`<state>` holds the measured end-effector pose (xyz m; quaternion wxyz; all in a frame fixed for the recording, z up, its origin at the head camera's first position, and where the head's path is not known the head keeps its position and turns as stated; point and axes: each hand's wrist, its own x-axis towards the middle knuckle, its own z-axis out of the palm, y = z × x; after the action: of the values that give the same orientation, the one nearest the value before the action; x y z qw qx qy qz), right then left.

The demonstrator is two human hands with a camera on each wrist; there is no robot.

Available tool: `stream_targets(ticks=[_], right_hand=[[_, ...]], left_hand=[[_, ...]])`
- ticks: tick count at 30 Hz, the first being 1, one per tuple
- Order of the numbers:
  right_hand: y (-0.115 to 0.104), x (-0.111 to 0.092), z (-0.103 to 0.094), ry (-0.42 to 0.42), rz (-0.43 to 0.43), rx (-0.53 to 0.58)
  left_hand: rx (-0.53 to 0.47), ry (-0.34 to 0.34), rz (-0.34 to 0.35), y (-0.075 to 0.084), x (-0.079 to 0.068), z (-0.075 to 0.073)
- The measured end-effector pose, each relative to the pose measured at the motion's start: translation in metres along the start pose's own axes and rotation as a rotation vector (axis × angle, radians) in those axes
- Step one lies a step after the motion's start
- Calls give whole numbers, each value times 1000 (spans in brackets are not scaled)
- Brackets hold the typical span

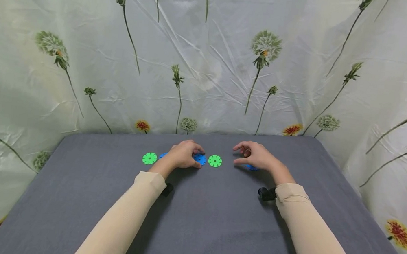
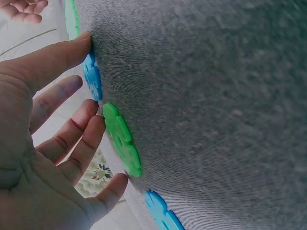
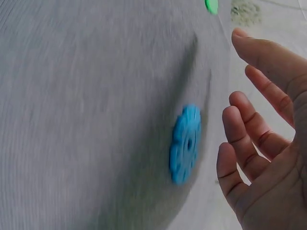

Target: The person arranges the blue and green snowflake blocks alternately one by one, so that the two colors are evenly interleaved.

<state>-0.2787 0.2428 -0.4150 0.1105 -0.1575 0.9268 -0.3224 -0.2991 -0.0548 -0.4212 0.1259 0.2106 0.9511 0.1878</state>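
Observation:
My left hand (image 1: 182, 153) is at the far part of the table, its thumb and index finger pinching a blue notched disc (image 1: 200, 159) at opposite edges. Under that palm, hidden in the head view, a green notched disc (image 2: 122, 139) shows in the left wrist view, close to the other fingertips. A second green disc (image 1: 215, 161) lies just right of the pinched one. My right hand (image 1: 257, 156) hovers with relaxed, parted fingers and nothing between them. Below it, partly covered in the head view, lies another blue disc (image 3: 186, 143), apart from the fingers.
Farther left in the row are a green disc (image 1: 149, 158) and a blue disc (image 1: 163, 154), the latter partly behind the left hand. Grey cloth covers the table (image 1: 209, 217). A pale curtain (image 1: 217, 63) printed with dandelions hangs behind its far edge.

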Motion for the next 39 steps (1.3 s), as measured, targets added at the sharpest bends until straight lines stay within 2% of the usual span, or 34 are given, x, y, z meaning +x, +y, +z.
stream_targets(ticks=[7,17,27,39], right_hand=[[17,-9,-12,4,29,-22],[32,-21,-21,4,40,-9],[42,-26,-22,1,85,-16],[48,-24,-19,-16,80,-19]], left_hand=[[23,11,29,4,0,-1],[-4,-5,77,10,5,4],[-7,-2,106,23,14,11],[-19,-3,120,32,22,18]])
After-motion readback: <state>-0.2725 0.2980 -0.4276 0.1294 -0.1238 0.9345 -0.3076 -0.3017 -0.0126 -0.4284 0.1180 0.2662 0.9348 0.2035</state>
